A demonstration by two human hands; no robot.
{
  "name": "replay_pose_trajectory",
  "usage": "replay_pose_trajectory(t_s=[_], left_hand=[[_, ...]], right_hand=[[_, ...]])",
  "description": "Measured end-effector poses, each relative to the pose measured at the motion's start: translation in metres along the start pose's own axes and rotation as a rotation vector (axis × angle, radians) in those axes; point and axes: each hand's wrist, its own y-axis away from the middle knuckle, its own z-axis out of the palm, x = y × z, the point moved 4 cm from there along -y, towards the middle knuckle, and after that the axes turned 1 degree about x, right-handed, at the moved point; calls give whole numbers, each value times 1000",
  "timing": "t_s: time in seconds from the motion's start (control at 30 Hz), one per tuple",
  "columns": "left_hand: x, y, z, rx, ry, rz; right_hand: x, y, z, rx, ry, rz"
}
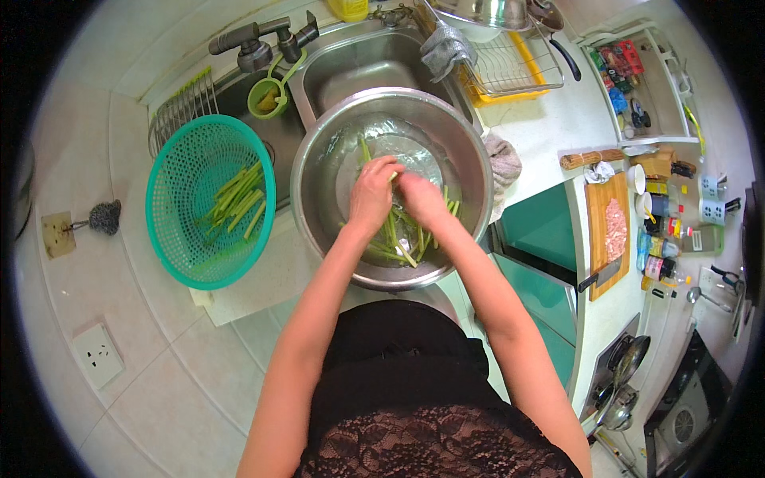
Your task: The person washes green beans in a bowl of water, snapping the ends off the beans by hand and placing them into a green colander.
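A large stainless steel basin (311, 179) with water and green vegetable stalks (391, 236) stands before me, partly over the sink. My left hand (373, 191) is over the basin, its fingers closed around a green stalk whose pale end shows at the fingertips. Close beside it on the right is my right hand (423, 197), blurred, its fingertips near that stalk end; whether it grips anything is unclear. More stalks lie in the bottom of the basin below both hands. To the left, a green plastic colander (173, 239) holds several cut stalks (239, 200).
Behind the basin are the steel sink (364, 66) and faucet (287, 45), with a green strainer (267, 98) at left. A dish rack (508, 66) stands back right. Farther right, a cutting board (600, 209) bears chopped meat (615, 230) and a cleaver (606, 273).
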Motion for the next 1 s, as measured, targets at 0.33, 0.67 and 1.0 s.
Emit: replay_pose_trajectory(t_s=[0.33,0.67,1.0], left_hand=[[-17,8,-2,-593,-735,-249],[-22,7,3,26,720,-512],[-26,3,-3,327,942,-845]], right_hand=[[20,0,-24,270,39,82],[-7,3,-4,-64,-1340,522],[-38,13,-23,-32,-881,208]])
